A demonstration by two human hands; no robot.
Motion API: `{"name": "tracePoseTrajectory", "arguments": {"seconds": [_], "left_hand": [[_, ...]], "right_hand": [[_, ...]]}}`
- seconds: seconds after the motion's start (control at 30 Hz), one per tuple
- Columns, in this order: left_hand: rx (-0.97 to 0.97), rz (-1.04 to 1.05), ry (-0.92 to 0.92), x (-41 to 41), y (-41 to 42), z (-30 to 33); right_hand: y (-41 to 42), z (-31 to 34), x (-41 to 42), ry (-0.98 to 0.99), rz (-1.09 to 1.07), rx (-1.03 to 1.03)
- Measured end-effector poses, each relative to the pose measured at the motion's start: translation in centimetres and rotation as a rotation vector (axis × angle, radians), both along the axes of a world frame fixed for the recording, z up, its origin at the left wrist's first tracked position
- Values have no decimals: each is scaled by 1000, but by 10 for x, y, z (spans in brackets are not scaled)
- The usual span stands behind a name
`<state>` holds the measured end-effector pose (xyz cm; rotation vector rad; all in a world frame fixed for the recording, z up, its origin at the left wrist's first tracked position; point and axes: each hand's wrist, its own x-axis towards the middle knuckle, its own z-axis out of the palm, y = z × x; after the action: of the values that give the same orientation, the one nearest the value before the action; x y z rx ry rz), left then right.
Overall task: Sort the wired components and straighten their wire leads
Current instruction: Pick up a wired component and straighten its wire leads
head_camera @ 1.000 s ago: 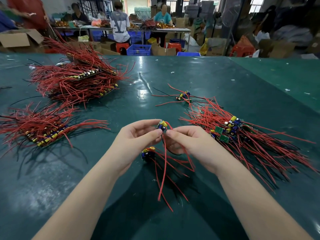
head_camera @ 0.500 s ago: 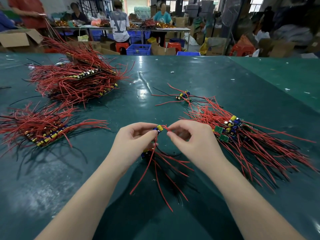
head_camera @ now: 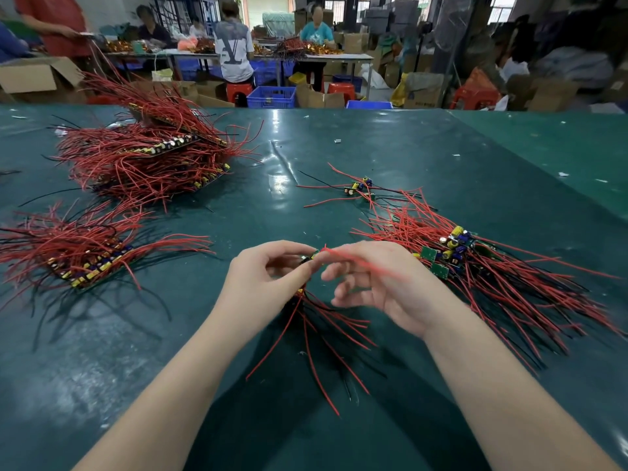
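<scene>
My left hand (head_camera: 268, 277) pinches a small wired component (head_camera: 311, 258) between thumb and fingertips above the green table (head_camera: 390, 158). One blurred red lead (head_camera: 367, 265) runs from it to the right, across the fingers of my right hand (head_camera: 377, 287). That hand's fingers are loosely spread, and no grip on the lead shows. Under my hands lies a small bunch of components (head_camera: 306, 321) whose red and black leads fan toward me. An unsorted heap of components (head_camera: 452, 246) with tangled red wires sits just right of my right hand.
Two or three loose components (head_camera: 356, 188) lie further back at centre. A row of stacked components (head_camera: 88, 260) is at the left, and a bigger stack (head_camera: 153, 154) is at the far left rear. Beyond the table people work among boxes and crates.
My right hand let go its pinch near the component and spread its fingers. The red lead that hung down toward me has swung up and to the right. My left hand stayed put.
</scene>
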<state>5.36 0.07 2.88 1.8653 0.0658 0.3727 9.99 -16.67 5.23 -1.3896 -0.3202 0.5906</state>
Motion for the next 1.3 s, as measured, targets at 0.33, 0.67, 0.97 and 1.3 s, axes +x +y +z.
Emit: {"name": "tracePoseTrajectory", "arguments": {"seconds": [0.33,0.67,0.97,1.3], "left_hand": [[-179,-105,37,-2,-6,2],[-56,52,-79,-4,-15,-1],[-68,46,-65,-3,-14,0],[-178,-24,-20,-3,-10,3]], "right_hand": [[2,-8,2,-252,-336,43],[15,-21,-5,-547,-517,-48],[10,-18,2,-502,-408,-42],[6,-15,4,-474,-321,101]]}}
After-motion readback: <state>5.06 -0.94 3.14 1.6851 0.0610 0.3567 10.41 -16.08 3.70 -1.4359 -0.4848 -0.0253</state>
